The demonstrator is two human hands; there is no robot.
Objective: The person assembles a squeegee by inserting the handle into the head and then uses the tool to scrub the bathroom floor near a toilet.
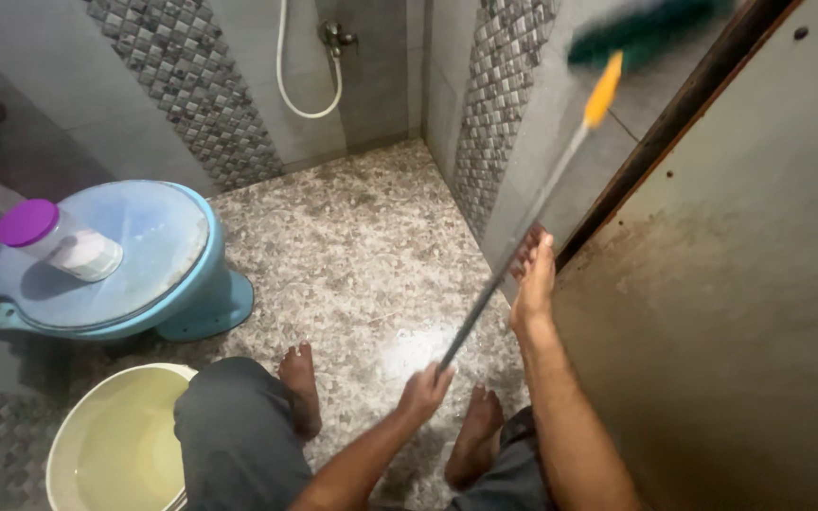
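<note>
Both hands [425,390] [533,276] along slanted brush handle [513,255]

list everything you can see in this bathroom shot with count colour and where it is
brush: 1, green bristles, orange neck, long dark handle, raised against the wall tiles upper right
toilet: 1, light blue, lid shut, left
bottle: 1, white with purple cap, lying on the toilet lid
bucket: 1, cream, holding water, bottom left
hose: 1, white, looped on the back wall
tap: 1, metal, back wall
door: 1, grey, stained, right
floor: 1, speckled grey pebble pattern
left hand: 1, grips the brush handle's lower end
right hand: 1, flat by the handle, near the door edge
feet: 2, bare, on the floor
</note>
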